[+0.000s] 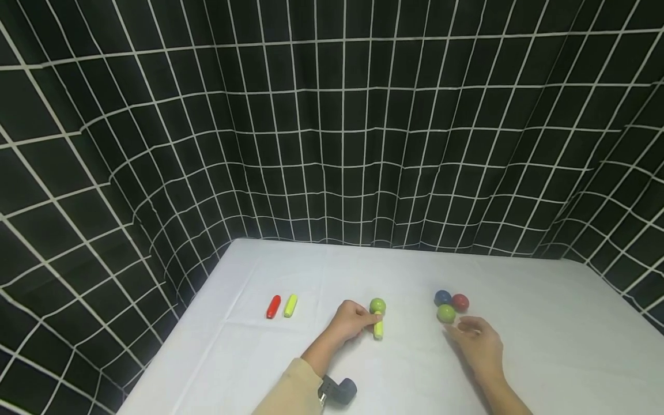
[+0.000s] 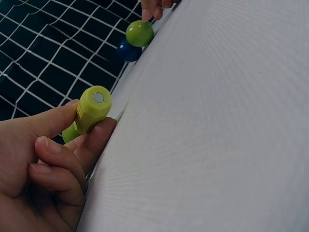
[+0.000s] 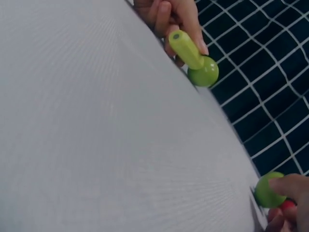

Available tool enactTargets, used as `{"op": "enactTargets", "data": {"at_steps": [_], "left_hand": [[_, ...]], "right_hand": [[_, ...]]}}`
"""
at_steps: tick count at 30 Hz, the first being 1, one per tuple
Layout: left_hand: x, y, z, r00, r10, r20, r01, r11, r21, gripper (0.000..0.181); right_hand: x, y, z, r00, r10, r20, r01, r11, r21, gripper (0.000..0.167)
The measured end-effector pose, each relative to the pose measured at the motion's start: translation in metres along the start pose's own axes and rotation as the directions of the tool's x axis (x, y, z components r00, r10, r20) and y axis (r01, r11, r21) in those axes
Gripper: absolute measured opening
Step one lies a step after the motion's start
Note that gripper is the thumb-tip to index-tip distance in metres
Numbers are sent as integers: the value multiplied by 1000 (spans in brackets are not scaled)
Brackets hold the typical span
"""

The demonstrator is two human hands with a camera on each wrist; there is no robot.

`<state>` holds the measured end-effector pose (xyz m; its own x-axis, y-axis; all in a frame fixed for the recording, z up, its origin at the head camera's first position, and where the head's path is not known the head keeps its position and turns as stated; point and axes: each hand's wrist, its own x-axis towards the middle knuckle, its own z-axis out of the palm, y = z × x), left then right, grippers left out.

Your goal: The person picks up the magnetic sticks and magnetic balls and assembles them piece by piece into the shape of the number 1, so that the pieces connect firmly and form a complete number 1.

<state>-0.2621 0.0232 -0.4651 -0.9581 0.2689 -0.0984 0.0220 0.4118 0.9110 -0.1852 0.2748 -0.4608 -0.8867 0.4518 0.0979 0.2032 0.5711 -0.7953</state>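
My left hand (image 1: 354, 320) pinches a yellow-green stick (image 1: 378, 328) between thumb and finger; its far end meets a green ball (image 1: 377, 305). In the left wrist view the stick (image 2: 92, 109) points its round end at the camera, and the ball is mostly hidden behind it. My right hand (image 1: 478, 346) is at a second green ball (image 1: 446, 314), which touches a blue ball (image 1: 442, 297) and a red ball (image 1: 460, 302). In the right wrist view the thumb of the right hand (image 3: 293, 193) lies on that green ball (image 3: 269, 190), with fingers beneath.
A red stick (image 1: 273, 306) and another yellow-green stick (image 1: 290, 305) lie side by side at the left of the white table (image 1: 249, 357). A dark curtain with a white grid (image 1: 332, 144) stands behind and at both sides.
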Motion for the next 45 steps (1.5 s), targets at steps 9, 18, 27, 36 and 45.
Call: {"op": "enactTargets", "data": {"at_steps": [9,18,27,36,45], "left_hand": [[-1,-1,-1,1000,0,1,0,1000,0,36],[-1,1,-1,1000,12,7,-12,1000,-9,37],[-1,2,-1,1000,12,8,-12,1000,-10,38],[-4,2,-1,1000,9,12,-9,1000,-17,40],[-4,3,-2,1000,10,12,-10,1000,-12,38]], "right_hand": [[9,-1,6,998,-48,-45,47,999,-22,55],[14,0,10,992,-100,-75,97,994,-43,51],[16,0,10,993,-101,-59,98,994,-47,52],[17,-2,12,991,-107,-77,103,993,-54,49],[17,-2,12,989,-119,-90,114,992,-61,46]]}}
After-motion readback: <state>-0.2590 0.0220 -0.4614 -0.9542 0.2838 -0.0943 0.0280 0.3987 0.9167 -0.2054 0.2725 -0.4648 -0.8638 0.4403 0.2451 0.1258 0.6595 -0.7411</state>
